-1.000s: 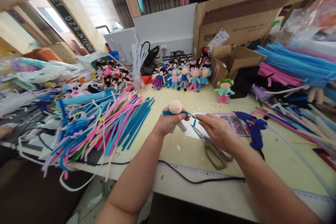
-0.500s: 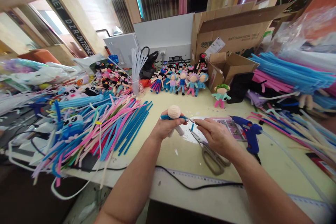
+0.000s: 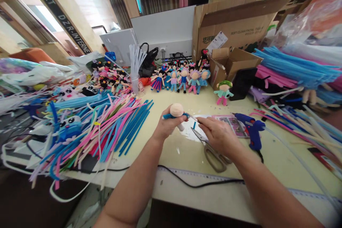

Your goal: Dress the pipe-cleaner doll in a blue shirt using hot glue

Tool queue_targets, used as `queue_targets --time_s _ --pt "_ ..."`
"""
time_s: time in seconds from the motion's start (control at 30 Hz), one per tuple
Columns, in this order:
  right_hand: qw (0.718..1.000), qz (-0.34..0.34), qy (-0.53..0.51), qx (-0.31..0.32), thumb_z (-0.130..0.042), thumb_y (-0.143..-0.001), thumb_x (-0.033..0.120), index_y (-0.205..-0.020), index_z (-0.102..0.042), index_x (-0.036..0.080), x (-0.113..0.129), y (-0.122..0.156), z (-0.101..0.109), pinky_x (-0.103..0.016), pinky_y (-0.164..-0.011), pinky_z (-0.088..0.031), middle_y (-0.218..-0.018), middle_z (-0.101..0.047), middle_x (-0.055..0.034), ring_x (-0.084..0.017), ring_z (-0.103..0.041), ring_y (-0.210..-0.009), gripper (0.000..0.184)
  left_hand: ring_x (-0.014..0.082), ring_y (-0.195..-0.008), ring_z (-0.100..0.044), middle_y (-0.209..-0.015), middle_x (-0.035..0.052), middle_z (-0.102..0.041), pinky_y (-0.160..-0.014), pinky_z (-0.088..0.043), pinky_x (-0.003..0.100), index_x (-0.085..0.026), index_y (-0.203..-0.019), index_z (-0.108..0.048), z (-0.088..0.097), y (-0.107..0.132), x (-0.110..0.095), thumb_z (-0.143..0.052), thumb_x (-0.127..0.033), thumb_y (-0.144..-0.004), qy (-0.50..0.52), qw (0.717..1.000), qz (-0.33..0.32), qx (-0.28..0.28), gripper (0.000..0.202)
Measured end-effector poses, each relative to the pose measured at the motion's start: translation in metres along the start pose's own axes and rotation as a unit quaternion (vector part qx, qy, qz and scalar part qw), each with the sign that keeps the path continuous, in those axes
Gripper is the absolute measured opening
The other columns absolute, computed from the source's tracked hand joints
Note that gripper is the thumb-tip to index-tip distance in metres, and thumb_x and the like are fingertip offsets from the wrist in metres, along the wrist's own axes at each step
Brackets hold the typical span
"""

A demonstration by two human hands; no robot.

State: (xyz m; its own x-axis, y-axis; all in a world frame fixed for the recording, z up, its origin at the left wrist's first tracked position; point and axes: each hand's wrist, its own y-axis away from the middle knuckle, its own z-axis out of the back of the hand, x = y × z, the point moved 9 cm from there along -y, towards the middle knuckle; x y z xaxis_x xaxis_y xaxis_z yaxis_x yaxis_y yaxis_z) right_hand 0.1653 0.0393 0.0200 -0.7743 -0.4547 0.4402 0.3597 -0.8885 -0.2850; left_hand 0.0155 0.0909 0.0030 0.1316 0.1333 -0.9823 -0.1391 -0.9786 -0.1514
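Little has changed over the last second: the left hand (image 3: pixel 167 125) still grips the half-made doll with a round peach head (image 3: pixel 176 110) above the yellow desk (image 3: pixel 184 153). The right hand (image 3: pixel 217 133) stays pinched on the blue pipe-cleaner end (image 3: pixel 190 115) beside it, so the wrapping looks unfinished.

doll head (image 3: pixel 176 109): I see pale peach.
doll arms (image 3: pixel 167 116): blue.
glue gun (image 3: pixel 252 130): dark blue, at 3 o'clock.
pipe cleaners (image 3: pixel 112 128): pink, blue, white, at 9 o'clock.
table (image 3: pixel 160 153): I see pale yellow.
scissors (image 3: pixel 213 153): grey-brown handles.
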Motion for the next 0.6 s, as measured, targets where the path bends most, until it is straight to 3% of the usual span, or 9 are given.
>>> queue_targets --time_s 0.27,0.6 --pt "0.998 -0.050 0.030 -0.020 -0.044 -0.094 0.026 -0.104 -0.065 0.021 0.002 0.001 -0.006 -0.028 -0.063 -0.035 -0.087 -0.070 -0.0050 -0.020 -0.064 -0.077 0.024 0.0151 -0.065 -0.064 -0.067 0.0003 -0.066 -0.061 -0.050 0.027 -0.015 -0.076 -0.062 0.003 0.000 0.002 -0.077 -0.026 -0.062 -0.013 0.999 -0.025 -0.044 0.023" --pt "0.993 -0.084 0.087 -0.018 -0.046 -0.094 0.029 -0.091 -0.063 0.021 0.007 0.002 -0.013 -0.030 -0.054 -0.021 -0.083 -0.072 -0.0032 -0.018 -0.062 -0.067 0.019 0.0125 -0.062 -0.060 -0.067 -0.0021 -0.063 -0.058 -0.048 0.024 -0.016 -0.074 -0.058 0.002 0.004 -0.005 -0.075 -0.022 -0.063 -0.054 0.992 -0.066 -0.093 0.021"
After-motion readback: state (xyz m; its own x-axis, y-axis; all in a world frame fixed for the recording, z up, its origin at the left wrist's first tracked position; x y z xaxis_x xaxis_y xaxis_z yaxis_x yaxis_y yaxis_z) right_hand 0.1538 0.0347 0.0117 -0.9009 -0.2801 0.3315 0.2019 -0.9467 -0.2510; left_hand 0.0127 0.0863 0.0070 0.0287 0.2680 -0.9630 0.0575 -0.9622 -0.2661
